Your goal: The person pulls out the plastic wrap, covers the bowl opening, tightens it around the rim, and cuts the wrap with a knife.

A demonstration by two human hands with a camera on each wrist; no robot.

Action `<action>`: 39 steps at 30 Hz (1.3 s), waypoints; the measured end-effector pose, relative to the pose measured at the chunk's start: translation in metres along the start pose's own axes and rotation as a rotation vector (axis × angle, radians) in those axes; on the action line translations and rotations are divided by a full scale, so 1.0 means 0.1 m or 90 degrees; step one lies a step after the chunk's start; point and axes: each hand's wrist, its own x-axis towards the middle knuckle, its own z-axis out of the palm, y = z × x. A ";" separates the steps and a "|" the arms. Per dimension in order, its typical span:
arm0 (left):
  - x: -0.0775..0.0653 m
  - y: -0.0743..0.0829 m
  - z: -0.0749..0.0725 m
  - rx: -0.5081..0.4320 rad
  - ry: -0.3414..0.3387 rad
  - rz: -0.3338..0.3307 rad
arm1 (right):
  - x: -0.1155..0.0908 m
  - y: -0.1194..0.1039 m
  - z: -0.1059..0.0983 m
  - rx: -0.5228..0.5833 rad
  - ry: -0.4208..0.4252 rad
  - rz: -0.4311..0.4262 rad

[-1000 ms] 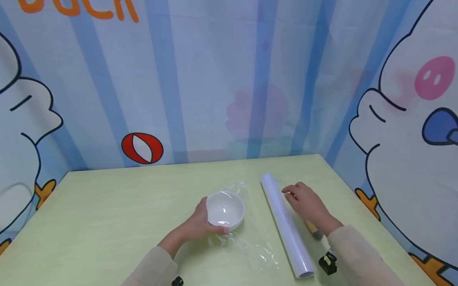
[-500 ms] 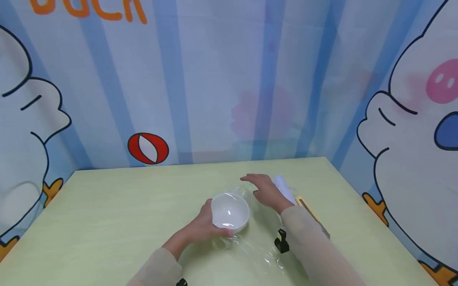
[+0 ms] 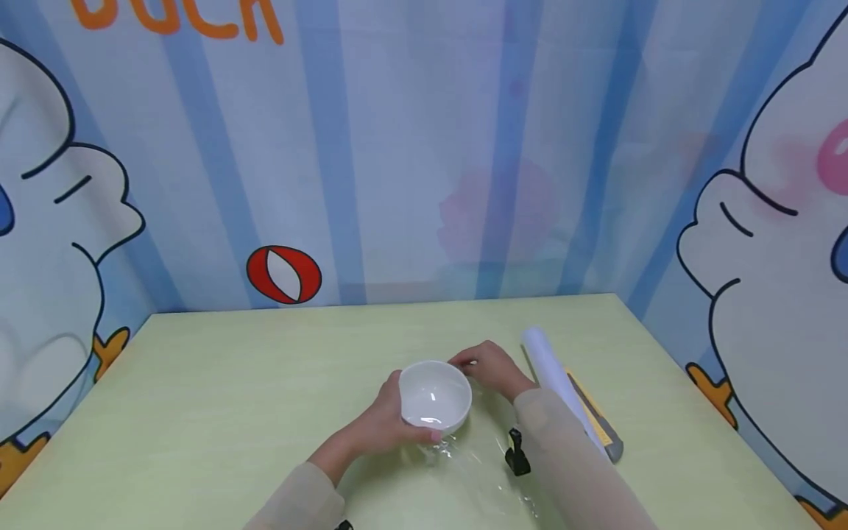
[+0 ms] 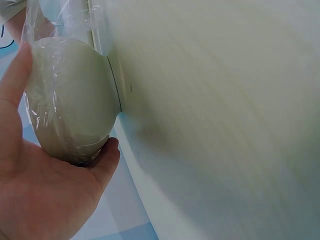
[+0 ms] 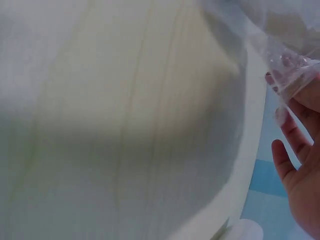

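My left hand [image 3: 380,423] grips a white bowl [image 3: 436,394] from its left side, thumb at the near rim and fingers around the wall. Clear plastic wrap [image 4: 52,95] stretches over the bowl and clings to its outside in the left wrist view. Loose wrap trails toward the near right of the bowl. At the bowl's right far rim, my right hand [image 3: 493,368] pinches an edge of the film between thumb and forefinger. In the right wrist view the gathered film [image 5: 287,67] runs up from those fingertips, the other fingers spread apart.
Right of my right hand lies a long white roll [image 3: 545,361], partly hidden by the sleeve. A yellow and grey utility knife [image 3: 596,416] lies against its right side. The pale table [image 3: 265,383] ends at a striped cartoon curtain [image 3: 411,147].
My right hand has moved left from beyond the roll, over it, to the bowl's right rim and closed on the film there. The left hand keeps its hold on the bowl.
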 end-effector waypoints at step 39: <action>-0.02 0.04 0.05 0.047 0.016 -0.008 | -0.30 0.04 0.12 0.424 -0.157 0.220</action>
